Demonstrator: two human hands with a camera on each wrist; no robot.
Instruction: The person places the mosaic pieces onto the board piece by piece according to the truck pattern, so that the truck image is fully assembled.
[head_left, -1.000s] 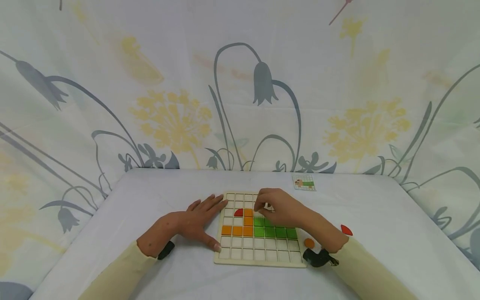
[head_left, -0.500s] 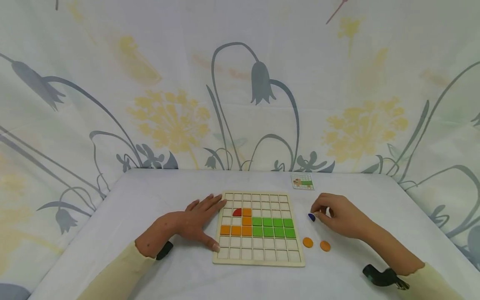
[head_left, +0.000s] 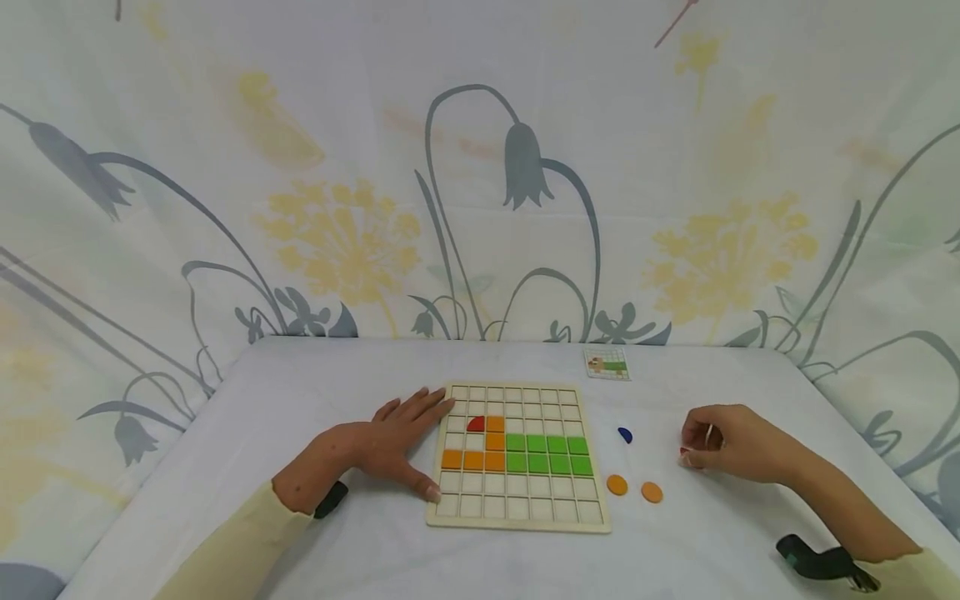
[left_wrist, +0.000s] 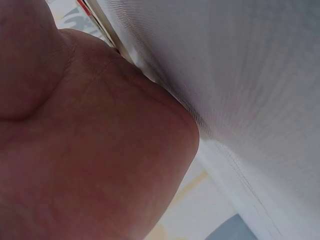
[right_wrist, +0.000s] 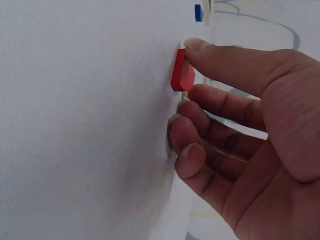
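Note:
My right hand (head_left: 731, 446), to the right of the board, pinches a red quarter-circle piece (right_wrist: 182, 72) between thumb and index finger, at the white cloth. In the head view the fingers mostly cover that piece. My left hand (head_left: 390, 440) lies spread, its fingertips and thumb on the left rim of a pale gridded board (head_left: 517, 526). On the board sit green square tiles (head_left: 537, 464), orange square tiles (head_left: 494, 461) and a red quarter-circle tile (head_left: 476, 425). A blue half-circle piece (head_left: 626, 435) lies between the board and my right hand.
Two orange discs (head_left: 617, 485) lie just right of the board's lower corner. A small picture card (head_left: 607, 364) with a coloured grid pattern rests behind the board. White cloth (head_left: 337, 550) covers the table, and a flower-printed curtain (head_left: 480, 208) hangs behind it.
My right hand has gone from over the board to its right side, left the blue half-circle on the cloth, and moved further right to pinch the red piece. The left hand stays put.

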